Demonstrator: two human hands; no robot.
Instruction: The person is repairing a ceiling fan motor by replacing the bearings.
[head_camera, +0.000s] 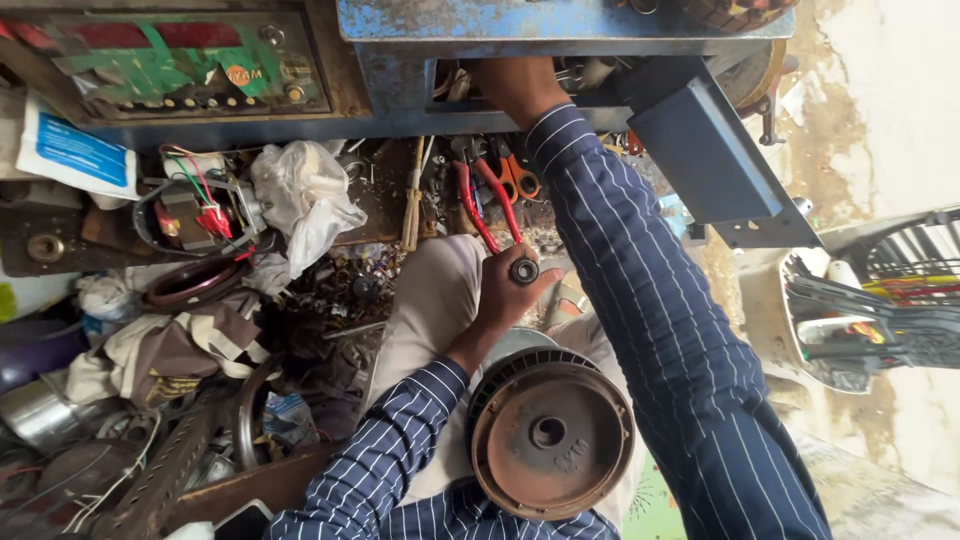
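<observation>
My left hand (503, 295) pinches a small dark round bearing (524, 270) between thumb and fingers, above my knee. My right hand (515, 85) reaches into the open shelf of a blue metal bench (450, 25); its fingers are hidden inside. A rusty round motor cover (550, 435) with a centre hole rests in my lap, just below my left hand. Red-handled pliers (482, 205) and orange-handled scissors (520, 180) lie on the floor beyond the bearing.
A white plastic bag (305, 195), a wired motor part (195, 215), rags (170, 350) and scrap metal crowd the left. A blue metal panel (705, 150) hangs open at the right. A white basket of tools (860, 320) sits far right.
</observation>
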